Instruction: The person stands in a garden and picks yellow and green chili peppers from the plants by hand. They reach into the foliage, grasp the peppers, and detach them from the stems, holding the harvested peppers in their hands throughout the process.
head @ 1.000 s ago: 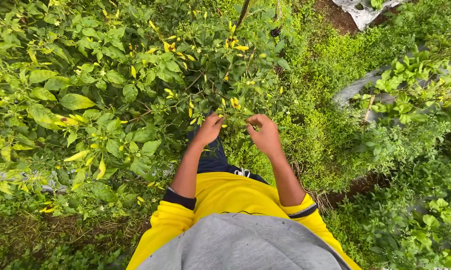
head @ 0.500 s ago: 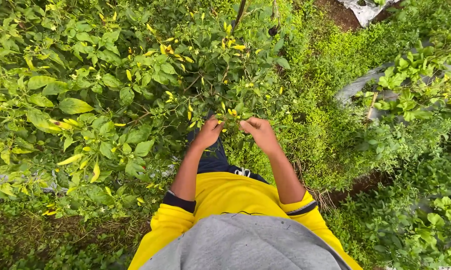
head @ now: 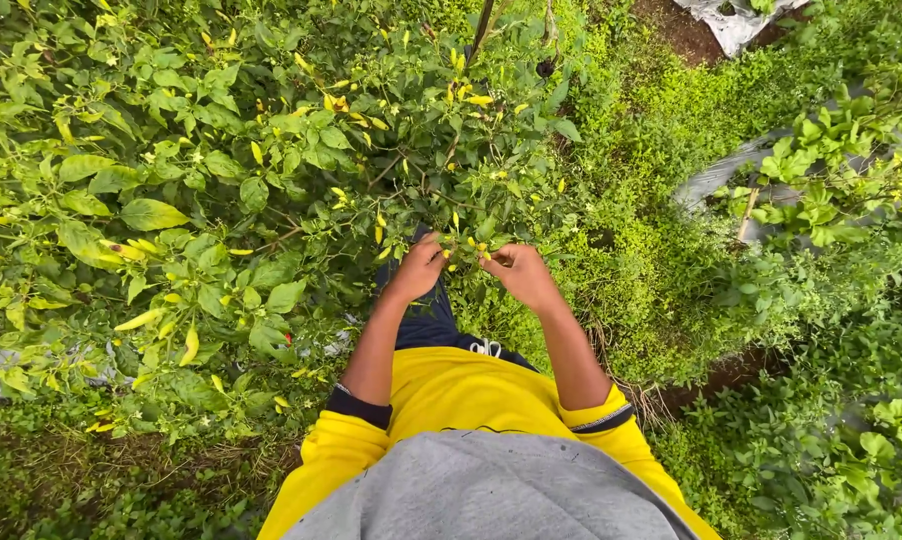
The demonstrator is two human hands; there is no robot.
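Observation:
I look down over a yellow sleeve and grey top at a leafy chilli plant (head: 301,150) that carries several small yellow chillies. My left hand (head: 418,268) and my right hand (head: 519,274) meet at one low twig (head: 466,243) of the plant. The fingers of both hands pinch small yellow chillies and their stems on that twig. More yellow chillies (head: 471,95) hang higher up on the same plant, out of my hands' reach at this moment.
Dense low weeds (head: 651,200) cover the ground to the right. Grey plastic mulch sheet (head: 716,172) shows between plants at right and top right. Another leafy plant (head: 831,170) stands at the far right. Bare soil (head: 716,375) shows lower right.
Both hands have drawn a little lower and closer together on the twig. The right hand's fingers turned in toward the chillies. The view shifted slightly.

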